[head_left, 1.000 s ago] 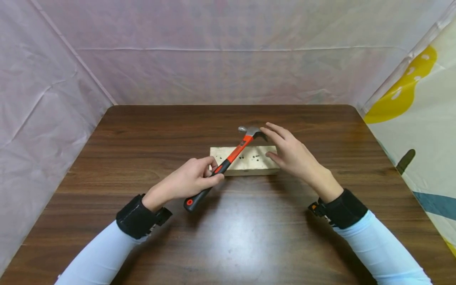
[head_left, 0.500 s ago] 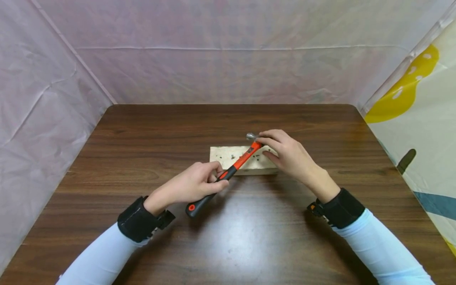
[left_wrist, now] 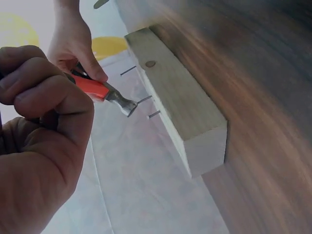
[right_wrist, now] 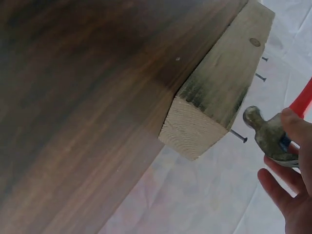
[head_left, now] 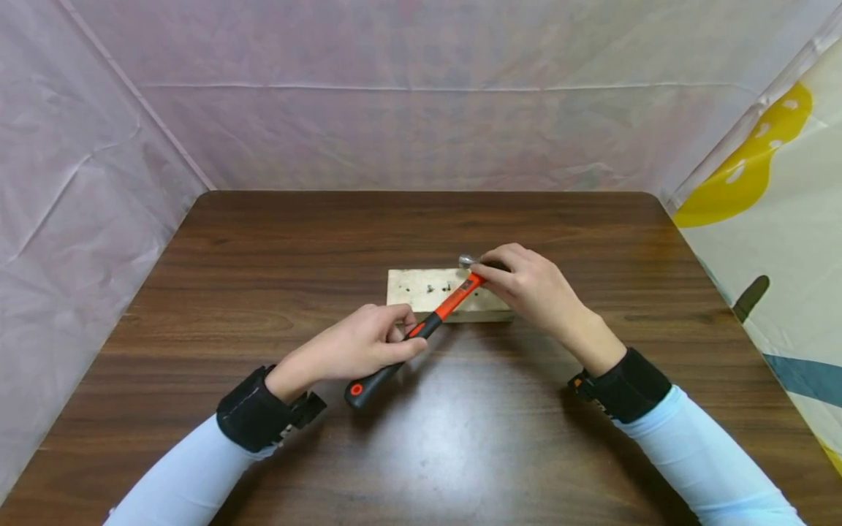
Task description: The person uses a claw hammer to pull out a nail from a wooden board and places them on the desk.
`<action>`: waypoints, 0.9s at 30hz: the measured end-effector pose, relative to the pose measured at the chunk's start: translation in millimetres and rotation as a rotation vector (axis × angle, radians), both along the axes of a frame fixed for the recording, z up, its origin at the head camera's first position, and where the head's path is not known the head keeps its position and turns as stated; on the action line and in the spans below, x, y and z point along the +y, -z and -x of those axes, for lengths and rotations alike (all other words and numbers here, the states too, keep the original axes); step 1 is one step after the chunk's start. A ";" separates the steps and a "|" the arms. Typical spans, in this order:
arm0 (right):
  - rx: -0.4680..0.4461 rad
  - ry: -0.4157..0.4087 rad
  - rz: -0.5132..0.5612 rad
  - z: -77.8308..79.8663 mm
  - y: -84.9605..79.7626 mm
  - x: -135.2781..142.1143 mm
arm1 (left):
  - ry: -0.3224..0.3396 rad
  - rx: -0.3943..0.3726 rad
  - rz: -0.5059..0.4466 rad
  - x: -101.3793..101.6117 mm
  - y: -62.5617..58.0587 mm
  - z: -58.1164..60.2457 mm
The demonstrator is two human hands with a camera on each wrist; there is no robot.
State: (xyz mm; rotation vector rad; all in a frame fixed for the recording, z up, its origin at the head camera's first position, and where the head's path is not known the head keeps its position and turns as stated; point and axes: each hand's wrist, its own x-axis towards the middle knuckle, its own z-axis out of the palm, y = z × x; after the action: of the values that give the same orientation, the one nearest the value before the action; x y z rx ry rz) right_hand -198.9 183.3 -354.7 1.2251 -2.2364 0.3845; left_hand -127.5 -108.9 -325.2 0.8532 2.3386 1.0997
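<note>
A claw hammer (head_left: 458, 297) with an orange and black handle slants over a pale wood block (head_left: 416, 280). My left hand (head_left: 364, 343) grips the handle's black part between thumb and fingers. At the other end, my right hand (head_left: 536, 292) holds the hammer head, covering most of it in the head view. In the right wrist view, thumb and fingers pinch the steel head (right_wrist: 268, 134) around its claw side. Several nails stick up from the block, among them a nail (left_wrist: 154, 114) in the left wrist view and a nail (right_wrist: 239, 136) beside the hammer face.
The block lies on a dark brown wooden table (head_left: 296, 241). A pale cloth (head_left: 421, 139) hangs behind the table's far edge, and a patterned cloth (head_left: 789, 277) hangs at the right.
The right hand has closed on the hammer head, which has come a little nearer and to the right. My left hand has shifted slightly right and nearer with the handle.
</note>
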 end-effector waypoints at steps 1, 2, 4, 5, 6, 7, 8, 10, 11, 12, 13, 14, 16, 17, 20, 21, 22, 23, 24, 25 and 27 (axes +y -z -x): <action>0.010 -0.001 -0.004 -0.1 -0.1 0.0 | 0.000 0.000 -0.002 -0.1 -0.5 0.0; 0.024 -0.003 -0.005 0.1 0.2 -0.1 | -0.003 0.005 -0.003 -0.2 -1.0 0.0; 0.051 0.001 -0.010 0.1 0.8 -0.3 | -0.011 0.014 -0.003 -0.6 -2.1 0.1; 0.066 0.001 -0.013 0.1 1.3 -0.4 | -0.016 0.017 -0.004 -0.9 -2.5 0.2; 0.079 -0.001 -0.015 0.0 1.9 -0.6 | -0.020 0.017 -0.004 -1.2 -2.5 0.3; 0.092 -0.002 -0.018 0.0 2.6 -0.8 | -0.023 0.017 -0.004 -1.5 -2.6 0.5; 0.103 -0.005 -0.019 0.1 3.3 -0.9 | -0.027 0.015 -0.003 -1.8 -2.3 0.6; 0.121 -0.008 -0.022 0.2 4.3 -0.9 | -0.030 0.009 -0.004 -2.1 -1.9 0.8; 0.126 -0.011 -0.020 0.4 4.7 -0.8 | -0.030 0.007 -0.004 -2.2 -1.4 1.0; 0.128 -0.010 -0.020 0.6 4.9 -0.6 | -0.029 0.006 -0.006 -2.1 -1.1 1.3; 0.131 -0.009 -0.022 0.8 4.9 -0.3 | -0.029 0.007 -0.007 -2.1 -1.1 1.4; 0.132 -0.008 -0.025 1.0 4.9 0.1 | -0.029 0.006 -0.009 -2.2 -1.2 1.6; 0.132 -0.006 -0.037 1.0 4.6 1.0 | -0.028 0.003 -0.017 -2.6 -1.6 2.0; 0.132 -0.007 -0.042 1.0 4.7 1.5 | -0.025 0.000 -0.021 -3.0 -2.0 2.1; 0.135 -0.018 -0.050 0.2 4.9 2.9 | -0.015 -0.020 -0.034 -4.8 -3.4 2.7; 0.140 -0.025 -0.048 0.0 5.0 3.2 | -0.011 -0.031 -0.042 -5.5 -3.6 3.2; 0.145 -0.031 -0.046 -0.2 5.2 3.5 | -0.006 -0.046 -0.050 -6.3 -4.2 3.5; 0.149 -0.038 -0.042 -0.4 5.5 3.8 | -0.002 -0.064 -0.061 -7.1 -4.7 4.0; 0.153 -0.046 -0.039 -0.7 5.6 4.0 | 0.002 -0.081 -0.072 -8.0 -5.1 4.6; 0.157 -0.053 -0.037 -0.9 5.8 4.2 | 0.003 -0.092 -0.079 -8.7 -5.8 5.0; 0.163 -0.062 -0.033 -1.4 5.9 4.1 | 0.005 -0.107 -0.097 -10.3 -6.8 5.9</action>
State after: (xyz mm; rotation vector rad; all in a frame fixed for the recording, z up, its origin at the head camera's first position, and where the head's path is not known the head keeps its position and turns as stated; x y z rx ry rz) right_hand -197.6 187.4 -360.7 1.2971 -2.0780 0.2619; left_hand -133.4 -119.1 -318.4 0.8127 2.2106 1.2344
